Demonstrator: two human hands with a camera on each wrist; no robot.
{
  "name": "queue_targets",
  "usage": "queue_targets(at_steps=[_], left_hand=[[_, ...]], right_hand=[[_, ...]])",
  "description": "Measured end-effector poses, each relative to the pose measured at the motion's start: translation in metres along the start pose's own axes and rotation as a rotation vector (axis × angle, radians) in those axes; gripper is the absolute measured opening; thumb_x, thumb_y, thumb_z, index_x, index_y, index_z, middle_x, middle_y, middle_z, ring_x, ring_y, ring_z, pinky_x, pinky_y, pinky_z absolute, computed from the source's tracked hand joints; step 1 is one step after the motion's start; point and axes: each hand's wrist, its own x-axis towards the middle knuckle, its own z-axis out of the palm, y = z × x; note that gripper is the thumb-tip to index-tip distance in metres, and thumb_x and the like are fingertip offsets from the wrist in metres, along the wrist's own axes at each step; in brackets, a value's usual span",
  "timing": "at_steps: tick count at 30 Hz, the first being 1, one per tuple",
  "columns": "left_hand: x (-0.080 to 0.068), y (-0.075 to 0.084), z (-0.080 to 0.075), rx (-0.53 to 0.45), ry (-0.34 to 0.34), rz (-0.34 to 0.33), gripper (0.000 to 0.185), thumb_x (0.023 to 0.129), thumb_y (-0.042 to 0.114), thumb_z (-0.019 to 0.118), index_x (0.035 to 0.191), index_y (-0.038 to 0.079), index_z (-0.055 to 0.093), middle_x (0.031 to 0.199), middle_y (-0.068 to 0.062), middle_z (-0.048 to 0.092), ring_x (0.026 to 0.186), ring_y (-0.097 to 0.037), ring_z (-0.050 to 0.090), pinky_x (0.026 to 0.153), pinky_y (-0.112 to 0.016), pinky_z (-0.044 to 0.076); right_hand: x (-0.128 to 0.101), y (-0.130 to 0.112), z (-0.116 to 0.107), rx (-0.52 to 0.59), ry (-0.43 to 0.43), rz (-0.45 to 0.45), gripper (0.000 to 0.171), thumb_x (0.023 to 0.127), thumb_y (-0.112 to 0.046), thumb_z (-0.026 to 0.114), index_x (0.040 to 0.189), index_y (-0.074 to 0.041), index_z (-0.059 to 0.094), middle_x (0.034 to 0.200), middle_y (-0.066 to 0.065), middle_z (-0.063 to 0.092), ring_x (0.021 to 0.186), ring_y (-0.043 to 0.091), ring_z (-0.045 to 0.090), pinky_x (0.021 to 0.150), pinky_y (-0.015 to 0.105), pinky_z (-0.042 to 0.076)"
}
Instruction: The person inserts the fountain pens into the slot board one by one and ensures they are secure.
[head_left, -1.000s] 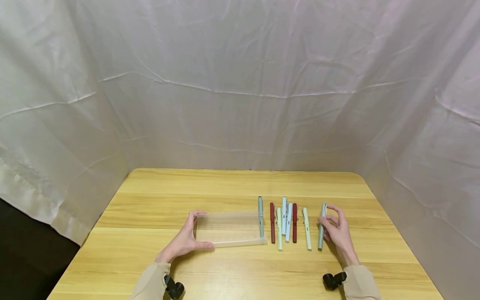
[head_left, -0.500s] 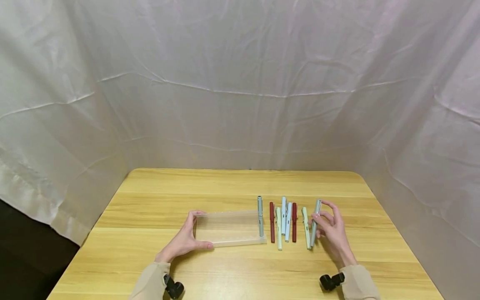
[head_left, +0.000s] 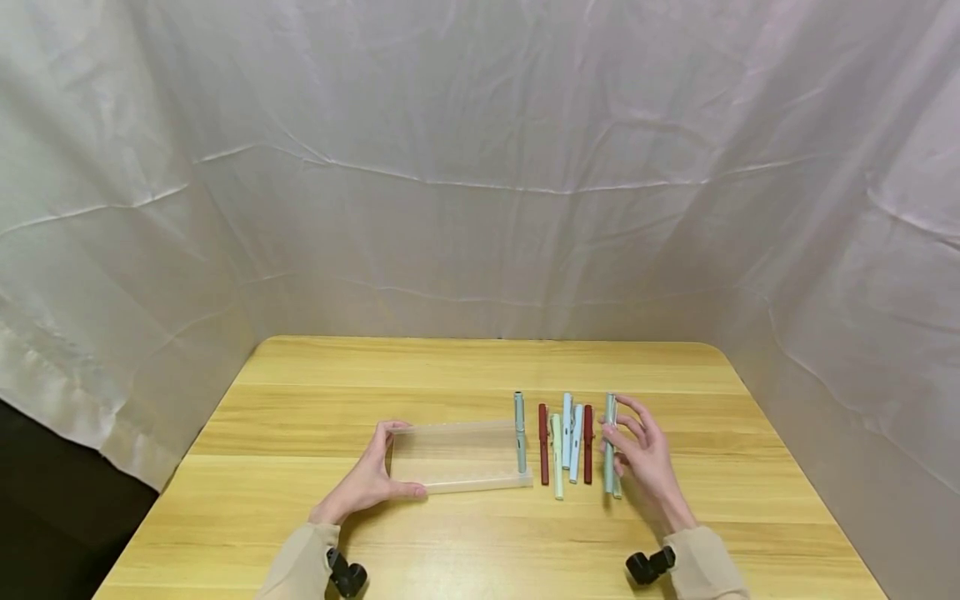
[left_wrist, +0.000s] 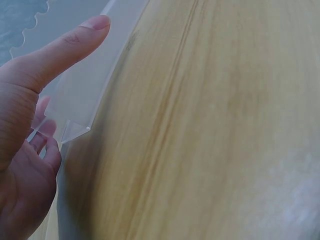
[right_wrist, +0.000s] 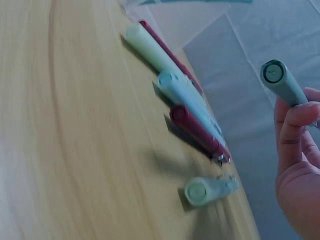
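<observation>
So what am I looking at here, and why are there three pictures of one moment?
No machine here: a person works with two bare hands and wears three cameras. The wide picture comes from the head, looking down at a wooden table walled in by white cloth. The other two come from cameras strapped to the wrists, so they show each hand from very close. The left hand holds the end of a clear plastic case; the left wrist view shows its thumb along the case's edge. The right hand pinches a grey-blue pen, lifted off the table in the right wrist view. Beside it lie more pens, dark red, pale green and light blue.
</observation>
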Motion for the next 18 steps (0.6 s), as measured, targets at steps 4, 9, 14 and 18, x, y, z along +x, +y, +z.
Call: queue_targets(at_steps=[4, 9, 14, 18], left_hand=[[0.0, 0.0, 0.0, 0.0, -0.001, 0.0, 0.103, 0.064, 0.029, 0.096, 0.141, 0.009, 0.032, 0.15, -0.017, 0.039, 0.153, -0.044, 0.022, 0.127, -0.057, 0.011], [0.0, 0.001, 0.0, -0.001, -0.001, -0.007, 0.102, 0.064, 0.029, 0.096, 0.141, 0.009, 0.032, 0.151, -0.018, 0.039, 0.153, -0.045, 0.02, 0.127, -0.06, 0.011], [0.0, 0.003, 0.0, -0.007, -0.005, -0.018, 0.103, 0.063, 0.028, 0.096, 0.141, 0.009, 0.032, 0.152, -0.019, 0.038, 0.153, -0.045, 0.02, 0.127, -0.059, 0.011], [0.0, 0.004, 0.0, -0.009, -0.006, -0.019, 0.103, 0.063, 0.028, 0.096, 0.141, 0.008, 0.032, 0.151, -0.019, 0.038, 0.153, -0.045, 0.021, 0.127, -0.059, 0.011]], right_hand=[[0.001, -0.003, 0.01, 0.02, -0.005, 0.002, 0.061, 0.1, -0.004, 0.058, 0.153, -0.003, 0.028, 0.11, -0.003, 0.068, 0.07, 0.01, 0.07, 0.041, 0.018, 0.049], [0.003, -0.004, 0.023, 0.039, -0.011, -0.029, 0.054, 0.103, -0.01, 0.055, 0.151, -0.002, 0.031, 0.109, -0.003, 0.069, 0.07, 0.011, 0.069, 0.04, 0.021, 0.051], [0.005, -0.002, 0.033, 0.054, -0.039, -0.089, 0.052, 0.103, -0.006, 0.053, 0.151, -0.002, 0.031, 0.112, 0.002, 0.069, 0.072, 0.013, 0.071, 0.043, 0.025, 0.055], [0.006, -0.001, 0.041, 0.032, -0.057, -0.132, 0.055, 0.102, -0.002, 0.054, 0.151, -0.008, 0.032, 0.112, 0.011, 0.066, 0.073, 0.017, 0.073, 0.048, 0.03, 0.059]])
